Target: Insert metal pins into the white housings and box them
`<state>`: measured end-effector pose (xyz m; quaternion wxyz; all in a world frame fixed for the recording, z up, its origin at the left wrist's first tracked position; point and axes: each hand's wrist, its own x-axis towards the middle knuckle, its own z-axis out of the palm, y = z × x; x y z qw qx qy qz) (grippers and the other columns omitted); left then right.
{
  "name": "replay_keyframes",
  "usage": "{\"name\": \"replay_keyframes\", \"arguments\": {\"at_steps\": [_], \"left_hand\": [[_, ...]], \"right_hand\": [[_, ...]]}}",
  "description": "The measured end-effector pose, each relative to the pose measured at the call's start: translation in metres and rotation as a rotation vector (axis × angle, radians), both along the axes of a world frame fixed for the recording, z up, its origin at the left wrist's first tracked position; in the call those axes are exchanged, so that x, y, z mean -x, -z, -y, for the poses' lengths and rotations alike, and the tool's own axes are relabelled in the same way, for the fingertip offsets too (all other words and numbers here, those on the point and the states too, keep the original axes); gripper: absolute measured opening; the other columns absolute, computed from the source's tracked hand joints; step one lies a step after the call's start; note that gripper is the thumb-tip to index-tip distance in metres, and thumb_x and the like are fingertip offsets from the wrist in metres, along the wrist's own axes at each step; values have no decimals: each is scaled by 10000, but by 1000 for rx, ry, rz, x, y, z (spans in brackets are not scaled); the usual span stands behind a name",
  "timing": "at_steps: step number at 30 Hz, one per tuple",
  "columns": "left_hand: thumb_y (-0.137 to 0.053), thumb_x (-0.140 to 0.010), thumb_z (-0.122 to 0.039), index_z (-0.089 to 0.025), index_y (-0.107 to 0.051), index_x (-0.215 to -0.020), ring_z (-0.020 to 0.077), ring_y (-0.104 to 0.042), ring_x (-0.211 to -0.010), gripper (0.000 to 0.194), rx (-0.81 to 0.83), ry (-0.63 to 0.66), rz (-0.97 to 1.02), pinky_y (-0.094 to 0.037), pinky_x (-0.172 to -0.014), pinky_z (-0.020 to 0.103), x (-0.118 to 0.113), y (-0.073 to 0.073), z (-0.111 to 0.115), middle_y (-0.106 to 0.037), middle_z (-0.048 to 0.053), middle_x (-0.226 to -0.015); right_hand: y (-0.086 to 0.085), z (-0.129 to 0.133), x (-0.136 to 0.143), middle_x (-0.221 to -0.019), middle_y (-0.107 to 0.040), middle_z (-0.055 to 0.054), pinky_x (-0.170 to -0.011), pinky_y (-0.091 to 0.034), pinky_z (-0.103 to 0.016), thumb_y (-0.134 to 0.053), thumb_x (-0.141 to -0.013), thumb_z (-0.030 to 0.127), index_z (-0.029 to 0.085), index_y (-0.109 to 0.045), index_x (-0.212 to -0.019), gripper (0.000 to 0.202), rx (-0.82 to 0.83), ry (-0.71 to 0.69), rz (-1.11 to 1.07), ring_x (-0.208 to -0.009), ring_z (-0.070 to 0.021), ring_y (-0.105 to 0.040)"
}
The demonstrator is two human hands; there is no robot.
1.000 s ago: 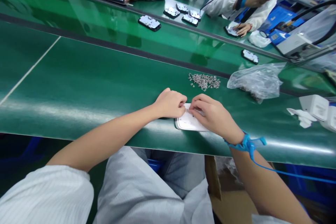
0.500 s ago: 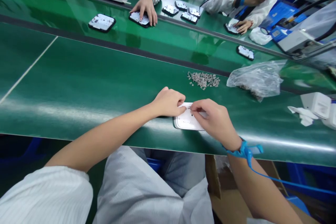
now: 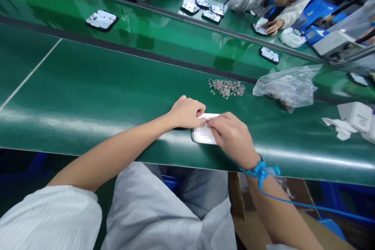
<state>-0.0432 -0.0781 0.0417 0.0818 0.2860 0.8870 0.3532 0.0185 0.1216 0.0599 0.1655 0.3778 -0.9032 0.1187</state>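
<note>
Piece of flat white plastic with rounded corners (image 3: 202,136) is lying right in front of you on the shiny green worktop (image 3: 131,90), near the edge, and both your hands are on it. Your left hand (image 3: 187,112) is curled up at its far left corner, thumb on the top face, though I can't tell if the fingers are gripping anything. Your right hand (image 3: 230,136) covers the right side, fingertips bunched together close to that thumb; can't tell if something tiny is pinched in there. Blue wrist strap (image 3: 260,170) on your right wrist, btw. Just beyond your hands you've got a loose pile of small silver metal bits (image 3: 226,88), with a crumpled clear plastic bag (image 3: 290,86) to its right. Way over right there's some crumpled white paper-like stuff (image 3: 340,128) next to a boxy white block (image 3: 356,116).
</note>
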Motion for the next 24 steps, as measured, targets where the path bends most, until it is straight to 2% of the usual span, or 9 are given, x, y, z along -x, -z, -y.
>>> {"name": "replay_keyframes", "arguments": {"at_steps": [5,11,17,19,21,24], "left_hand": [[-657,-788,-310,-178,-421,-602,128,-414,-606,329,11,2,16,-260,-760,365,-1,-3,0,-534,-46,-603],[-665,-782,-312,-182,-422,-600,129,-409,-597,330,9,-5,3,-270,-755,375,-1,-2,0,-524,-47,-593],[-662,-766,-313,-186,-421,-595,144,-432,-608,322,24,-22,9,-267,-757,372,-1,-1,-2,-532,-36,-590],[-660,-761,-324,-187,-422,-601,149,-439,-615,318,32,-35,10,-253,-745,370,-2,-1,-3,-545,-31,-601],[-660,-752,-342,-190,-420,-613,155,-443,-623,316,34,-25,-4,-237,-731,368,-3,-1,-3,-555,-29,-613],[-665,-739,-369,-195,-421,-634,170,-472,-652,318,43,3,-54,-219,-719,364,-5,-1,-3,-572,-21,-637]], "right_hand": [[5,0,-3,-907,-754,-35,-770,-541,-373,-551,-969,72,229,-670,-942,198,174,64,-33,-854,-226,-648],[6,0,-4,-906,-762,-33,-758,-545,-386,-558,-962,78,232,-677,-905,203,129,51,-26,-865,-233,-672],[1,0,-2,-916,-754,-65,-761,-520,-395,-546,-971,67,218,-659,-836,232,1,-39,-2,-874,-237,-648],[2,1,-2,-910,-743,-68,-767,-518,-395,-533,-972,59,223,-647,-850,235,20,-52,3,-880,-237,-639],[3,1,-2,-931,-732,-70,-805,-523,-405,-537,-968,61,228,-642,-915,204,111,-9,-30,-903,-240,-633],[6,2,-1,-1097,-715,-110,-917,-502,-483,-606,-945,133,217,-641,-1057,145,196,135,-63,-1030,-288,-621]]}}
